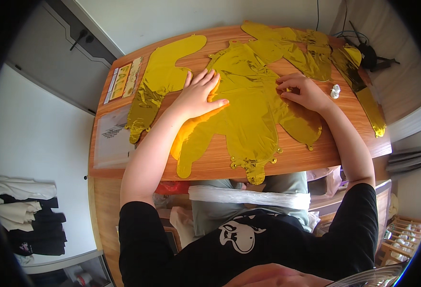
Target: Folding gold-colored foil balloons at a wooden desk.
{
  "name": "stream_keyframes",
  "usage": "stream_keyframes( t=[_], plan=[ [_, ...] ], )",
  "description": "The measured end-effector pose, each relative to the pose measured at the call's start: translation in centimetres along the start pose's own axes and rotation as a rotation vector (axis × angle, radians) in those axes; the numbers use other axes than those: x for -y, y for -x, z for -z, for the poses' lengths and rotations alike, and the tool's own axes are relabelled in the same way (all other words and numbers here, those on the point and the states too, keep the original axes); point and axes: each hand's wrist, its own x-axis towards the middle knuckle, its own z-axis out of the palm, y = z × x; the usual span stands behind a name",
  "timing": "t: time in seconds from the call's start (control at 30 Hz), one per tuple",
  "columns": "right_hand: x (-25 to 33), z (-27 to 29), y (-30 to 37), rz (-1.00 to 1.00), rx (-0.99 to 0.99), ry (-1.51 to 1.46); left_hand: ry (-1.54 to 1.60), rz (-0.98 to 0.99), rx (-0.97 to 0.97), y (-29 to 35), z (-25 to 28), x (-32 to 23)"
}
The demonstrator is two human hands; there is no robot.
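Note:
A flat, uninflated gold foil balloon (249,105) lies in the middle of the wooden table, with several lobes and small tabs along its lower edge. My left hand (202,95) rests on its left side, palm down, with the fingers spread. At the right edge of the same balloon, my right hand (305,92) has its fingers bent and pinching the foil; the exact grip is partly hidden. Another flat gold foil balloon (165,71) lies to the left. More gold foil (311,55) is spread at the back right, with a long gold strip (363,95) by the right edge.
A small white bundle (335,91) sits right of my right hand. On the table's left are a printed picture sheet (123,80) and a clear plastic bag (111,141). A black device with antennas and cables (371,55) stands back right. White plastic film (249,196) lies across my lap.

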Motion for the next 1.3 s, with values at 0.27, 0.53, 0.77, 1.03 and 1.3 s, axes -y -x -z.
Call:
stream_keyframes(
  t=[0.27, 0.53, 0.77, 1.03, 1.3],
  plan=[
    [-0.1, -0.4, -0.1, -0.026, -0.015, 0.016, 0.011, 0.002, 0.006, 0.0, -0.1, 0.2],
    [-0.9, 1.1, -2.0, -0.462, -0.030, -0.408, 0.012, 0.005, 0.043, 0.3, 0.2, 0.0],
    [-4.3, 3.6, -10.4, -0.515, -0.237, 0.396, -0.017, -0.012, 0.026, -0.4, 0.9, -0.7],
    [-3.3, 0.8, -16.4, -0.736, -0.144, 0.019, -0.009, 0.009, 0.018, 1.1, 0.5, 0.2],
    [-7.0, -0.6, -18.1, -0.916, -0.445, -0.325, 0.005, -0.005, -0.015, 0.7, 0.1, 0.1]
  ],
)
